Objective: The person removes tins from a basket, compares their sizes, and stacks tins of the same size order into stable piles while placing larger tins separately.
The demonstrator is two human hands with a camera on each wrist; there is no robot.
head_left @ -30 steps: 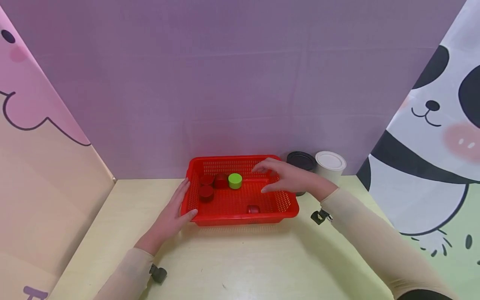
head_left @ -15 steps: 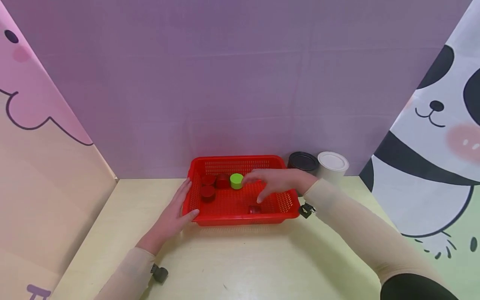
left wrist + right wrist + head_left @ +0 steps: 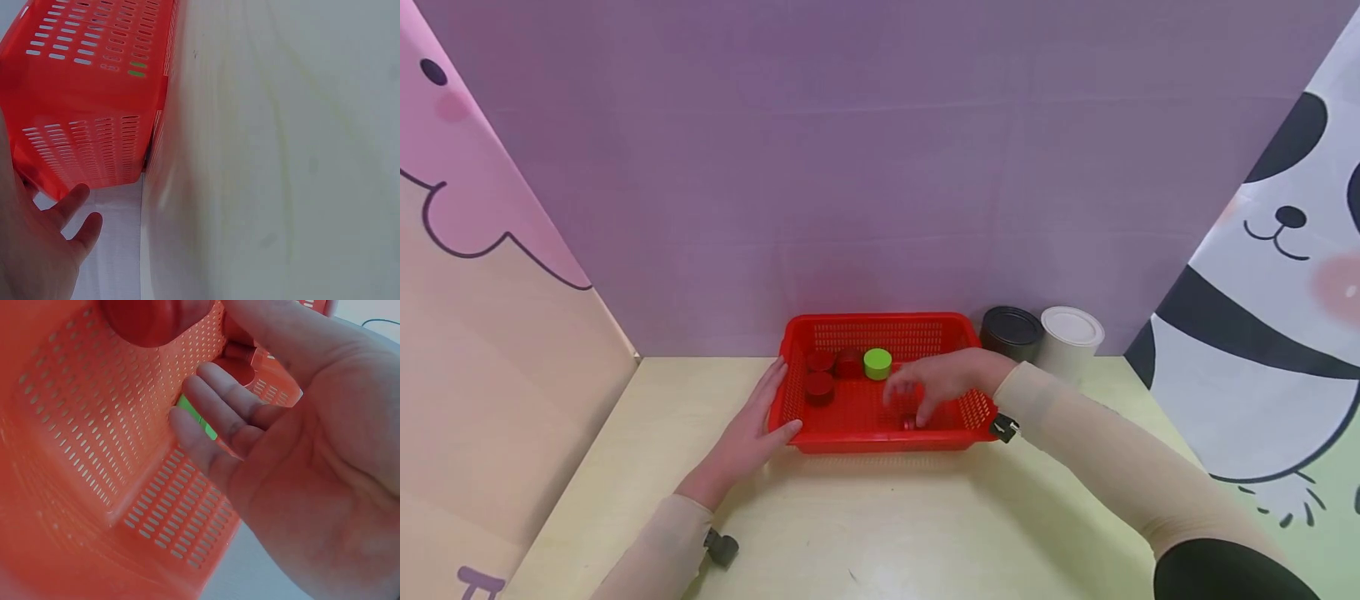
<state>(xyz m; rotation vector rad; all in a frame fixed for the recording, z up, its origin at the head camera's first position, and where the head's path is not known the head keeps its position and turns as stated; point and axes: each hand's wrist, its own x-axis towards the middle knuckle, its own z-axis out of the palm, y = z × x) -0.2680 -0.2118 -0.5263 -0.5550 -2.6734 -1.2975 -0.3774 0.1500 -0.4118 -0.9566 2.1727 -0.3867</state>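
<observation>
A red plastic basket with perforated walls sits on the table. My left hand rests at its left end, fingers spread along the rim and thumb at the front corner; in the left wrist view, two fingers show beside the wall. My right hand reaches down inside, fingers loosely bent. The thumb is right at a small red cylinder near the front wall. That red piece shows at the top of the right wrist view. Farther left in the basket are several red cylinders and a green cylinder.
Behind the basket's right end stand a black-lidded can and a white-lidded can. A purple cloth wall rises at the back of the pale table. Printed panels flank both sides, one with a panda.
My right hand has moved left and down into the basket, its thumb now at the small red cylinder. My left hand stays at the basket's left end.
</observation>
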